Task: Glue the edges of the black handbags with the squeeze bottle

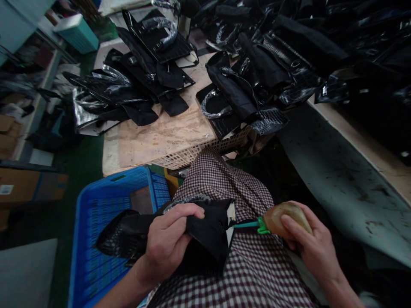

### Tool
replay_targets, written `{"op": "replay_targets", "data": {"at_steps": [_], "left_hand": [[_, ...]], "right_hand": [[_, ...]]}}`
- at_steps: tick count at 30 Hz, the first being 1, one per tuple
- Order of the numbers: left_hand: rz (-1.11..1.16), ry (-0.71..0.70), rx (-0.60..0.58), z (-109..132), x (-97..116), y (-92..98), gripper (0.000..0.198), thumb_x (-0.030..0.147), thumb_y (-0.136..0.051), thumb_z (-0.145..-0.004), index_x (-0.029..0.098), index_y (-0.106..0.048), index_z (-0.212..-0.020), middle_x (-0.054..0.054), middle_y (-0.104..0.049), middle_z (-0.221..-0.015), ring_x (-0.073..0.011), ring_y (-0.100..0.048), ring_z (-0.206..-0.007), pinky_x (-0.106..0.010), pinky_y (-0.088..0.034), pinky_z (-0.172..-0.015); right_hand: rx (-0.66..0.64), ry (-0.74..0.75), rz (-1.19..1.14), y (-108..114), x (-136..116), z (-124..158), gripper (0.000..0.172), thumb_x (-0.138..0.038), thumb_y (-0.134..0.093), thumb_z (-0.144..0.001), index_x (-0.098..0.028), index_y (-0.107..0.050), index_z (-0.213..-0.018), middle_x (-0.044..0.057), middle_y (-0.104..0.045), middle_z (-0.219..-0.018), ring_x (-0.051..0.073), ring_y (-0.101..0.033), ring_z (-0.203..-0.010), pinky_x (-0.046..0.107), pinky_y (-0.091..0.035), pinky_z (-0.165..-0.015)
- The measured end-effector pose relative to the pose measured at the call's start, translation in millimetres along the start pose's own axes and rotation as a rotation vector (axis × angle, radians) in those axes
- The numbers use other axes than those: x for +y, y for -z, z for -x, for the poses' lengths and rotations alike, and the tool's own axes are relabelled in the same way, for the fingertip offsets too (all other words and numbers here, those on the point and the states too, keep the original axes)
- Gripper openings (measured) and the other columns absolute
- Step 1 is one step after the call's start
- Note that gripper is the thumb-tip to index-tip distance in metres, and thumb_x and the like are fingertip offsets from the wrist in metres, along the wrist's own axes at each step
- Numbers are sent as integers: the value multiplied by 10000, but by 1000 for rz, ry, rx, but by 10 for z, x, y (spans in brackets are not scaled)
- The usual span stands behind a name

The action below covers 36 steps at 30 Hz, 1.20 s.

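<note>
My left hand [170, 239] is closed on a black bag piece [208, 226], with its fabric pinched under the thumb and fingers. The piece lies across my checked apron [257, 273], and a pale strip shows along its right edge. Wrapped round a squeeze bottle [285, 218] of amber-brown stuff is my right hand [316, 244]. The bottle lies on its side, its thin green nozzle pointing left. The nozzle's tip meets or nearly meets the pale edge; exact contact is hard to tell.
A blue plastic basket [109, 192] stands at my left, below the piece. Ahead, a wooden board [154, 137] carries several black bag pieces [128, 90] with plastic-wrapped handles. More black pieces [308, 47] are heaped at the right. A cardboard box [28, 186] sits far left.
</note>
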<state>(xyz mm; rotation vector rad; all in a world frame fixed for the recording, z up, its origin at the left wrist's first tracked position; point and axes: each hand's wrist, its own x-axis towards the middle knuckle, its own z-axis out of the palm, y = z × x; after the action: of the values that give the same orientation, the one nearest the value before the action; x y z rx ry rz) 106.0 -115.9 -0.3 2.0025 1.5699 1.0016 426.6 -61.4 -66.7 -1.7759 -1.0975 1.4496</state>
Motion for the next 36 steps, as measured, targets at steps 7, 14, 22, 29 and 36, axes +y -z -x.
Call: {"op": "replay_targets", "data": {"at_steps": [7, 14, 22, 29, 36], "left_hand": [[4, 3, 4, -31, 20, 2, 213, -4, -514, -917, 139, -671, -939, -81, -750, -973, -157, -730, -922, -231, -603, -849], [11, 3, 8, -32, 10, 1, 215, -16, -513, -902, 130, -670, -912, -80, -747, -965, -149, -727, -926, -213, -592, -868], [11, 9, 16, -53, 19, -2, 214, -8, -520, -901, 140, -674, -914, -75, -754, -956, -157, -736, -908, -225, -605, -850], [1, 2, 6, -59, 23, 5, 218, -4, -506, -911, 134, -674, -913, -82, -752, -938, -161, -737, -901, -234, -607, -848], [2, -8, 5, -28, 2, 3, 214, -3, -503, -921, 135, -666, -920, -86, -745, -967, -158, -725, -926, -236, -599, -864]], "right_hand": [[-52, -42, -13, -21, -20, 6, 553, -562, -819, -751, -187, -646, -1118, 27, -643, -784, 153, -498, -493, 232, -396, -347], [-59, -110, -91, -57, -109, 97, 577, -565, -823, -732, -183, -657, -1132, 52, -644, -807, 178, -510, -545, 230, -390, -359], [-77, -170, -195, -119, -238, 284, 557, -539, -823, -730, -212, -652, -1147, 47, -645, -819, 165, -484, -525, 228, -360, -360], [-33, -125, -88, -164, -270, 219, 551, -594, -805, -737, -196, -663, -1090, 41, -646, -814, 170, -493, -560, 223, -385, -375], [54, -30, 96, -124, -105, 126, 596, -633, -787, -722, -204, -658, -1114, 50, -673, -876, 235, -604, -659, 245, -443, -368]]}}
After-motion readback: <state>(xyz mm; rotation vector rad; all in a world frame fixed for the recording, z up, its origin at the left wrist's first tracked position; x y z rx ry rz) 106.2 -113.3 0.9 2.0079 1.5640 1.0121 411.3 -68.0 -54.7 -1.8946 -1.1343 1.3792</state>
